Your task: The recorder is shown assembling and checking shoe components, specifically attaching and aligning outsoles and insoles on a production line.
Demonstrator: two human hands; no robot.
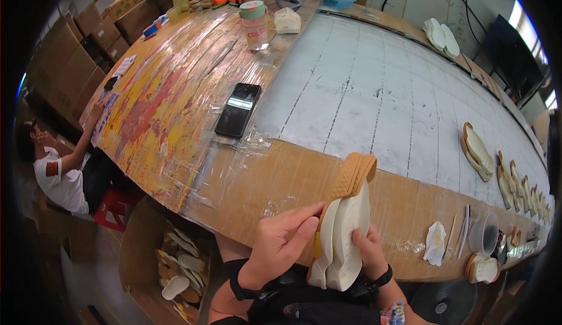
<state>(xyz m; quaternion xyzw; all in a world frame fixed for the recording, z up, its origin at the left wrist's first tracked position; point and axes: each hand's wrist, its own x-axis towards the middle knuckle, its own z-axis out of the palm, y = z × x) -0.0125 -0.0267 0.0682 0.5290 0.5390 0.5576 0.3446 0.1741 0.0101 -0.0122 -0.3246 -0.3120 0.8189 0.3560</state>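
Note:
A pair of shoe soles (347,225), white inside with tan ribbed rubber at the far end, is held upright side by side just over the table's near edge. My left hand (283,244) pinches the left sole's rim between thumb and fingers. A yellow patch shows on that outer edge. My right hand (371,256) grips the right sole from its right side, thumb on the white inner face; its other fingers are hidden behind. A black band circles each wrist.
A black phone (238,110) and a green-lidded bottle (254,31) stand left of the grey-white belt (363,91). More soles (478,149) line its right side. A tissue (435,244) and clear cup (483,234) lie near right. A carton (137,260) holds soles; a person (64,175) sits left.

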